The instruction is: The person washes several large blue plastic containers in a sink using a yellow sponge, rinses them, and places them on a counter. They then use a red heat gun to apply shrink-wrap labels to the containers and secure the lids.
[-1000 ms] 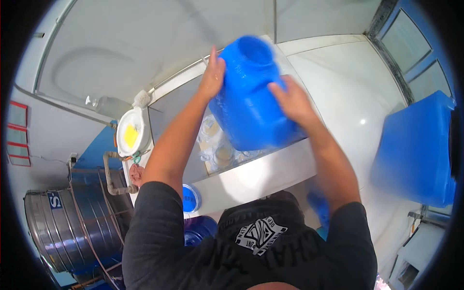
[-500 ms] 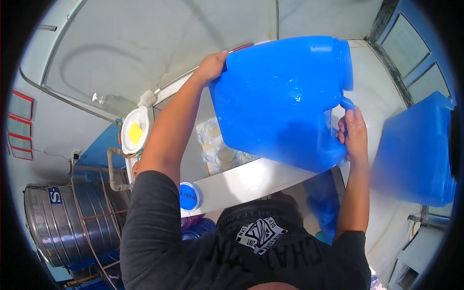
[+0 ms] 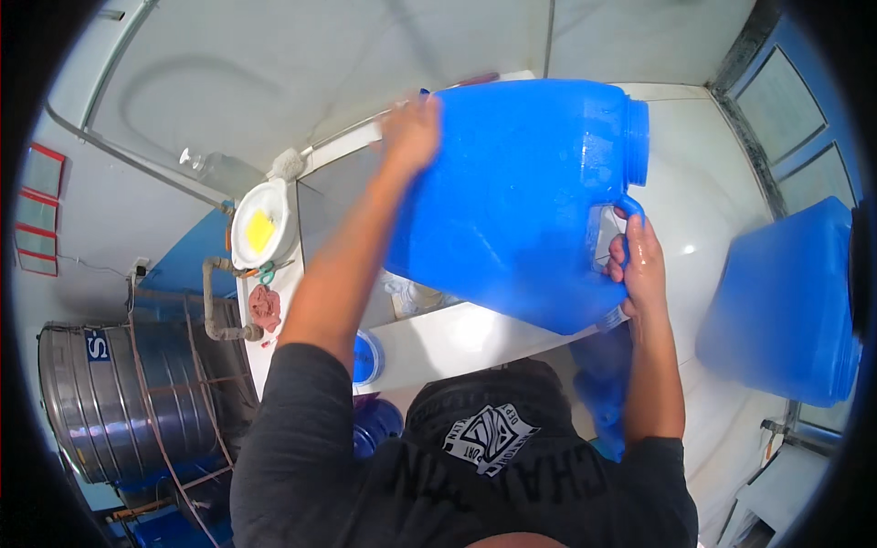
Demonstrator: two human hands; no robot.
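Note:
A large blue plastic jug [image 3: 512,201] lies on its side above the sink, its threaded mouth pointing right and its surface wet. My right hand [image 3: 641,260] is closed around the jug's moulded handle. At the jug's base end, my left hand [image 3: 411,132] is against the upper left corner; motion smears its fingers. Below the jug, part of the sink [image 3: 338,205] shows, with clear plastic items [image 3: 416,297] in it that are mostly hidden.
A second blue jug [image 3: 776,301] stands at the right. On the left counter sit a white bowl with a yellow sponge [image 3: 259,231], scissors [image 3: 267,272] and a pinkish cloth [image 3: 265,307]. A round blue-and-white tub [image 3: 367,356] is by the front ledge. A metal tank [image 3: 87,402] lies far left.
The jug has shifted slightly left and lower in view, its mouth turned a little. My left hand has moved along its base end and blurs; my right hand keeps the handle.

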